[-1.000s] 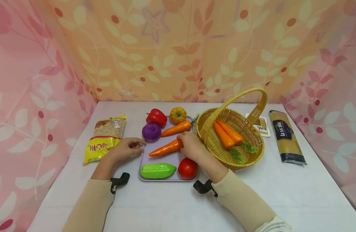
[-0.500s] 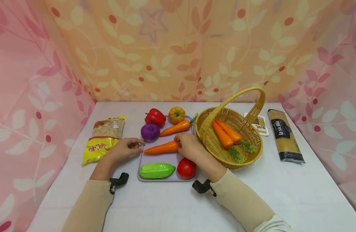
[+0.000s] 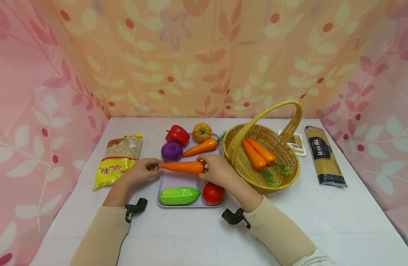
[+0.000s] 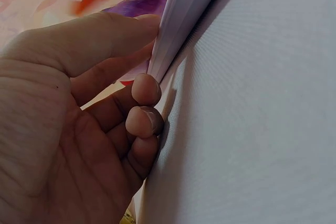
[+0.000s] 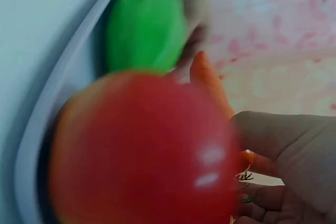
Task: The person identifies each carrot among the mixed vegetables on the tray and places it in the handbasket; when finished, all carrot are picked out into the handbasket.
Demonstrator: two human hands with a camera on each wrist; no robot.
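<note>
My right hand pinches an orange carrot by its thick end and holds it above the lilac tray, tip pointing left. At the tray's left edge, my left hand grips the rim between thumb and fingers; the left wrist view shows the thumb against it. On the tray are a second carrot, a purple onion, a red bell pepper, a small orange pumpkin, a green ridged vegetable and a tomato. The tomato hides much of the right wrist view.
A wicker basket with a tall handle stands right of the tray, with carrots inside. Farther right lie a small white-edged packet and a pack of spaghetti. A yellow bag lies at the left.
The carrot in my right hand has risen from the tray and levelled out, its tip shifting left. My left hand has stayed at the tray's edge.
</note>
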